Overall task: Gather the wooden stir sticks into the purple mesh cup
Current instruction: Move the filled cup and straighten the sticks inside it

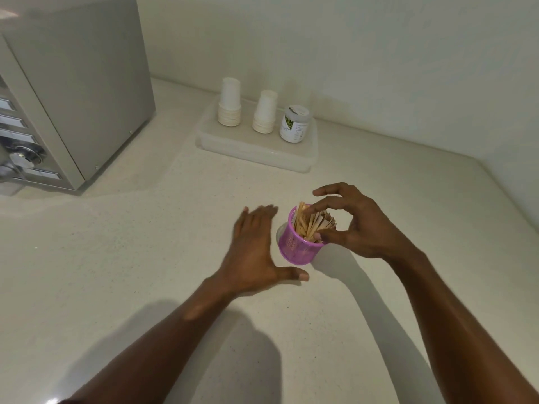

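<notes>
Head view of a pale speckled table [145,258] set in a corner. At far left stands a grey metal drawer cabinet [73,91] with a keyed lock on its front. At the back, against the wall, a shallow translucent tray [250,154] carries two stacks of white paper cups [229,103], upturned, and to their right a labelled jar [294,123].

Nearer the viewer, the left hand [253,249] lies flat and low over the table just beside the left wall of the purple mesh cup [297,249]. Its grip is spread, with fingers straight and together and the thumb splayed toward the cup's base, and it holds nothing. The fingertips are blurred, so contact with the cup cannot be told.

The cup stands upright on the table between the two hands. The wooden stir sticks [312,223] stand bundled inside it, their tops fanned above the rim.

The right hand [361,225] reaches over the cup from the right. Its grip is curled round the stick tops, with the index fingertip on their far side and the thumb tip at the near rim. The remaining fingers arch clear above.
</notes>
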The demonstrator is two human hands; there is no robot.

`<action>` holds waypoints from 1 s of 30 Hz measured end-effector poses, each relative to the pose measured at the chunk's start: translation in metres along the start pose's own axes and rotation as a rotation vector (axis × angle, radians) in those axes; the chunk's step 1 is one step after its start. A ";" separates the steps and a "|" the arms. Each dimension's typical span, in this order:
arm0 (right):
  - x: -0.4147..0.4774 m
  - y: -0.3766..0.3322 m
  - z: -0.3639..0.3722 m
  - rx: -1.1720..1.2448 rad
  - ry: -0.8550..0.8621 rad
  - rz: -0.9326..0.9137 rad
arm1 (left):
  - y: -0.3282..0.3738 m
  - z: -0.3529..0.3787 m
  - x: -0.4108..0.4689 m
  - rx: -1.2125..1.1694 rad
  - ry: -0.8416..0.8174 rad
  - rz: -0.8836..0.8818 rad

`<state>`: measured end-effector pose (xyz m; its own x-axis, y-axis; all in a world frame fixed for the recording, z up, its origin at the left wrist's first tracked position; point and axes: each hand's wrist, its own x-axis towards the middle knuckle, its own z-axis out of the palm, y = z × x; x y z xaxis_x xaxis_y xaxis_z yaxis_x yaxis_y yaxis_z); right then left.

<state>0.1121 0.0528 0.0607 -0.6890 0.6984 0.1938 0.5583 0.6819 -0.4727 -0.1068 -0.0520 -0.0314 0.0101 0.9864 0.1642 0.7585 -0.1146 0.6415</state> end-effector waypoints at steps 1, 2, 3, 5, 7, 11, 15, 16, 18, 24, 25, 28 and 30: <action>0.005 -0.002 -0.002 -0.030 -0.054 -0.012 | 0.008 0.005 0.004 -0.054 -0.005 0.018; 0.009 -0.005 -0.003 -0.058 -0.096 -0.021 | 0.014 0.011 0.008 -0.102 -0.002 0.029; 0.014 -0.007 -0.002 -0.081 -0.129 -0.027 | 0.018 0.019 0.015 -0.162 0.005 0.018; 0.020 -0.011 0.000 -0.115 -0.174 -0.030 | 0.024 0.030 0.026 -0.243 0.032 -0.063; 0.022 -0.014 0.003 -0.129 -0.190 -0.033 | 0.027 0.034 0.031 -0.233 0.052 -0.149; 0.019 -0.019 0.011 -0.120 -0.055 -0.078 | 0.028 0.031 0.019 -0.359 0.128 -0.089; 0.015 -0.016 0.023 -0.074 0.115 -0.108 | 0.029 0.030 0.018 -0.366 0.136 -0.083; 0.015 -0.015 0.025 -0.069 0.157 -0.102 | 0.030 0.030 0.018 -0.363 0.136 -0.084; 0.014 -0.013 0.029 -0.060 0.237 -0.076 | 0.030 0.029 0.018 -0.342 0.139 -0.083; 0.007 -0.010 0.026 0.042 0.234 -0.053 | 0.029 0.028 0.016 -0.340 0.141 -0.105; 0.007 -0.011 0.025 0.041 0.195 -0.048 | 0.029 0.029 0.016 -0.341 0.138 -0.109; 0.008 -0.014 0.027 -0.026 0.059 -0.006 | 0.029 0.029 0.016 -0.331 0.137 -0.115; 0.011 -0.015 0.029 -0.078 0.009 0.026 | 0.030 0.028 0.015 -0.326 0.137 -0.113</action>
<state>0.0828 0.0442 0.0450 -0.6697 0.7179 0.1900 0.6107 0.6780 -0.4092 -0.0652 -0.0370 -0.0304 -0.1661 0.9724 0.1639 0.5025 -0.0595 0.8625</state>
